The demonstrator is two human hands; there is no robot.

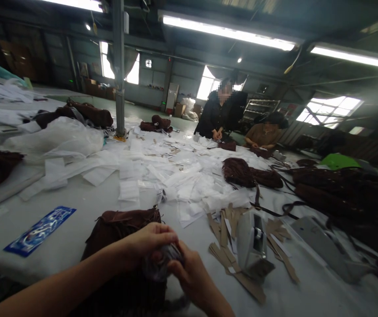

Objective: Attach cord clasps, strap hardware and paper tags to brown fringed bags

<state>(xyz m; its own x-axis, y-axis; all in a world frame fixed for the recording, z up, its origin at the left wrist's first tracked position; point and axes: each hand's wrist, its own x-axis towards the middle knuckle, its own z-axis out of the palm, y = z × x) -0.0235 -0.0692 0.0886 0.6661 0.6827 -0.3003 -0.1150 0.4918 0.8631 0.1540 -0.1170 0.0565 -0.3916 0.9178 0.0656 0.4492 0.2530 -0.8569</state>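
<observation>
A dark brown bag with fringe [119,221] lies on the white table right in front of me, its lower part in shadow. Over it, my left hand [151,241] and my right hand [192,268] meet with fingers closed on crumpled clear plastic wrap [158,268]. What the wrap covers, if anything, is hard to make out. My right thumb presses against the wrap's side. Left of the bag rests a flat blue printed packet [40,231].
To the right stand a tape dispenser [251,237] among brown paper strips [224,229] and a grey box-like object [324,246]. White paper scraps [182,176] cover the middle. Brown bags [238,171] lie beyond. A metal post [119,66] rises from the table. Two people [220,114] work opposite.
</observation>
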